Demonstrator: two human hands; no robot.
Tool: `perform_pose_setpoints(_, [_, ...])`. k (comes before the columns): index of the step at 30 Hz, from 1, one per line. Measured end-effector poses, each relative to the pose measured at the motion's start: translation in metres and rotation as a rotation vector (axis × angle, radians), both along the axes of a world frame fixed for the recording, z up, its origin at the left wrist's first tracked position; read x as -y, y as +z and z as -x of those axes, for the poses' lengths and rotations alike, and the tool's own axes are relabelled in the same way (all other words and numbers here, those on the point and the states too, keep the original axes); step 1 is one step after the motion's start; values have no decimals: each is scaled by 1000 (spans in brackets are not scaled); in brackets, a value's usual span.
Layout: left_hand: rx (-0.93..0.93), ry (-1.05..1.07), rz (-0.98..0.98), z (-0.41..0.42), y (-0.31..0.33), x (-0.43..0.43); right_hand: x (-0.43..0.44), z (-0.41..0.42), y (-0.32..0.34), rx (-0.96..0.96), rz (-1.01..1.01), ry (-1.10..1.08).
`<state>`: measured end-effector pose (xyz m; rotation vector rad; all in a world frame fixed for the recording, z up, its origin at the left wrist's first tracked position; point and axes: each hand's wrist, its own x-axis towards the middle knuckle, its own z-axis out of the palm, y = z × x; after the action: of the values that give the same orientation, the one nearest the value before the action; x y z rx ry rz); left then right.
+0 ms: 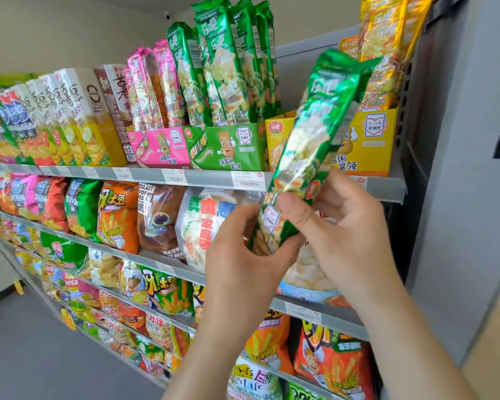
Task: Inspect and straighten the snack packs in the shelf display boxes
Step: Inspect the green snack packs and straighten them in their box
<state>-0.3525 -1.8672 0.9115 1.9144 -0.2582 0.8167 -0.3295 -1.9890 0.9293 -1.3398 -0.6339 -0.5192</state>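
Long green foil snack pack (315, 131) is held clear of the shelf in both your hands, leaning up to the right, its top end crossing the front of the yellow cardboard display box (373, 140). You hold it by the bottom end with the printed face toward you, which reads as a check of the pack before it is put away. Its likely home, the green cardboard display box (231, 145), stands just to the left on the grey metal top shelf (202, 178). Matching green packs (228, 67) stand in that box, several of them leaning. A pink cardboard display box (162, 147) with pink packs (165, 76) stands just beside it.

Your right hand (341, 226) grips the pack from the right. Its thumb (289, 206) presses flat on the front face, and the other fingers curl behind the foil, mostly hidden. Your left hand (243, 255) takes the bottom seal from the left and below. Its fingers (240, 220) curl in toward the pack's edge, and the thumb lies under the end. Both hands are closed on this one pack and hold nothing else.
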Motion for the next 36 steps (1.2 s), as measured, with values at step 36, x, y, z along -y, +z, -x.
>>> perform_pose_setpoints(36, [401, 83, -623, 5, 18, -18, 1, -14, 18, -134, -25, 112])
